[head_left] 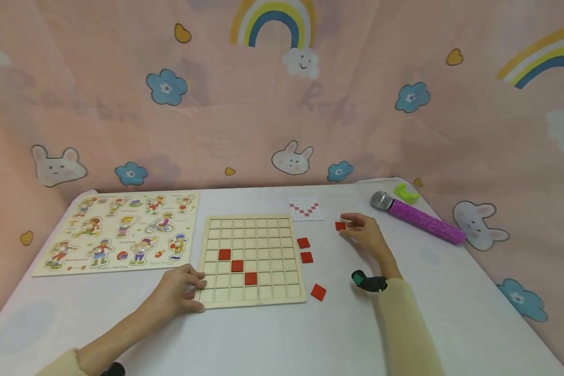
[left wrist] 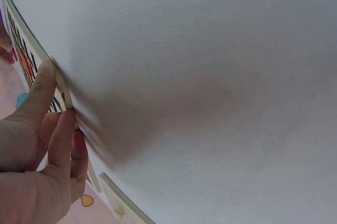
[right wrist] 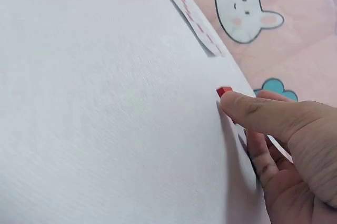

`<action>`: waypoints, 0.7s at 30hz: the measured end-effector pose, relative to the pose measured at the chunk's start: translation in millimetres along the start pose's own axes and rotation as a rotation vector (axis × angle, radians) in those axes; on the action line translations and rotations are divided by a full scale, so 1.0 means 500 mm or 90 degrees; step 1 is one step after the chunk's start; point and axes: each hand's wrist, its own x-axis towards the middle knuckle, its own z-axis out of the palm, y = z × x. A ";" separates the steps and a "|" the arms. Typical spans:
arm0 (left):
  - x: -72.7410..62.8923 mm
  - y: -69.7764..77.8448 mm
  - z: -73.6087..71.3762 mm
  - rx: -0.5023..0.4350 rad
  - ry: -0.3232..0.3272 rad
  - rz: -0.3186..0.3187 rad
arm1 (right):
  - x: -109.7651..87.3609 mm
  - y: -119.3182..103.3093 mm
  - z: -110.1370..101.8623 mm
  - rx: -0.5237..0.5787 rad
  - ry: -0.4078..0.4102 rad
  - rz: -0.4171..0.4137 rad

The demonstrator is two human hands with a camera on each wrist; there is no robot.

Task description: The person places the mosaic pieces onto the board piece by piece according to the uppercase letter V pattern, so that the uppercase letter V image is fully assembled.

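A square wooden grid board (head_left: 277, 261) lies on the table with three red tiles in a diagonal, one of them a red tile (head_left: 237, 266) in the middle. My left hand (head_left: 180, 290) holds the board's near left corner, thumb on the near edge and fingers along the left side. In the left wrist view, thumb and fingertips press the board's edge (left wrist: 62, 84). To the right of the board, my right hand (head_left: 364, 235) pinches a loose red square tile (head_left: 340, 226) between thumb and fingers. The thumb covers much of that tile (right wrist: 224, 91) in the right wrist view.
Three loose red tiles (head_left: 303, 243) lie right of the board. Behind it is a pattern card (head_left: 306, 215) with a red V of squares. A picture puzzle board (head_left: 136, 222) lies left. A purple microphone (head_left: 425, 222) and green piece (head_left: 406, 194) lie back right.
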 end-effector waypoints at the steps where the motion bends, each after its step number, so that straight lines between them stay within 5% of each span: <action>1: 0.000 0.000 0.001 0.002 0.001 0.000 | 0.001 0.006 -0.006 -0.002 -0.011 0.008; 8: 0.001 0.006 -0.001 0.008 0.005 -0.033 | 0.007 0.013 -0.026 -0.019 -0.059 0.024; 21: 0.000 0.008 0.000 0.002 0.003 -0.036 | -0.002 0.012 -0.018 -0.025 -0.010 0.031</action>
